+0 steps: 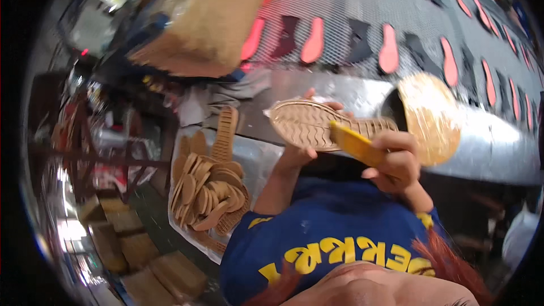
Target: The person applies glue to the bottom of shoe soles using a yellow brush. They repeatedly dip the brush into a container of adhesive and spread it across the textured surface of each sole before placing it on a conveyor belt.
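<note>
My left hand [296, 156] is wrapped round a tan shoe sole [300, 120], thumb at the near edge and fingertips showing past the far edge. The sole lies crosswise before my chest, its grooved tread facing up. In my right hand [400, 160] is a yellow flat-handled tool [358, 145], slanted so that its far end overlaps the middle of the sole. Whether it touches the sole, and what its working end looks like, I cannot tell. Just right of the sole's narrow end stands a round container [433, 119] with a shiny, yellowish, coated face.
Tan soles [212, 192] lie heaped on a plastic-covered surface to the left. Beyond the metal ledge [487, 150], a mesh conveyor [334, 0] carries rows of pink insoles and black shoe pieces. A large cardboard box [209, 22] stands far left; cartons [139, 249] sit lower left.
</note>
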Tool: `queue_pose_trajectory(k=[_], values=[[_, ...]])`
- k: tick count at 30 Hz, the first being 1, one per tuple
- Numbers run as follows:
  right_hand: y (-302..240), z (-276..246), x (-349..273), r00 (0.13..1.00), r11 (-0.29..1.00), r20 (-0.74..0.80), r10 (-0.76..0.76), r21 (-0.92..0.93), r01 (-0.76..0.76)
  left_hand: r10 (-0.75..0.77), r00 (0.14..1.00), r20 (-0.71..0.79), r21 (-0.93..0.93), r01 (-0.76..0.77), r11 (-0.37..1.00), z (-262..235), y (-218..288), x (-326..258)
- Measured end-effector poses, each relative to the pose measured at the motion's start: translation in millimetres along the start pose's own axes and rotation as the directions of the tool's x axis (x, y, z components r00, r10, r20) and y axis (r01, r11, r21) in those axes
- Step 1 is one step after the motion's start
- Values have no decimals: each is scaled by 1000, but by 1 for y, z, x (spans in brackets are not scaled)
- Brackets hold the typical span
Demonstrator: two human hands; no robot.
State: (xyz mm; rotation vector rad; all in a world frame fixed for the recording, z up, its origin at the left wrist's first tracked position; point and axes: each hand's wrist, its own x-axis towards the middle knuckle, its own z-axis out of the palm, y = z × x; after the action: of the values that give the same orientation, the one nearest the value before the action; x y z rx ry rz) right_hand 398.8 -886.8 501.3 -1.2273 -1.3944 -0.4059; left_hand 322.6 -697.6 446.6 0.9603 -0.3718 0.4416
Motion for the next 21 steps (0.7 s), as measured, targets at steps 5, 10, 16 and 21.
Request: queue_pose_trajectory(k=[5, 10, 16, 21], values=[[4, 3, 21, 992, 989, -68, 104, -98, -110, -289, 953, -88, -518, 204, 831, -48, 5, 25], [54, 34, 53, 990, 954, 105, 91, -293, -57, -379, 925, -34, -570, 294, 767, -23, 16, 31], [17, 36, 29, 912, 949, 356, 203, 156, -273, -437, 899, 32, -605, 365, 708, -48, 4, 44], [64, 26, 36, 783, 793, -124, 609, 120, -598, -564, 824, -53, -511, 463, 724, -28, -8, 41]])
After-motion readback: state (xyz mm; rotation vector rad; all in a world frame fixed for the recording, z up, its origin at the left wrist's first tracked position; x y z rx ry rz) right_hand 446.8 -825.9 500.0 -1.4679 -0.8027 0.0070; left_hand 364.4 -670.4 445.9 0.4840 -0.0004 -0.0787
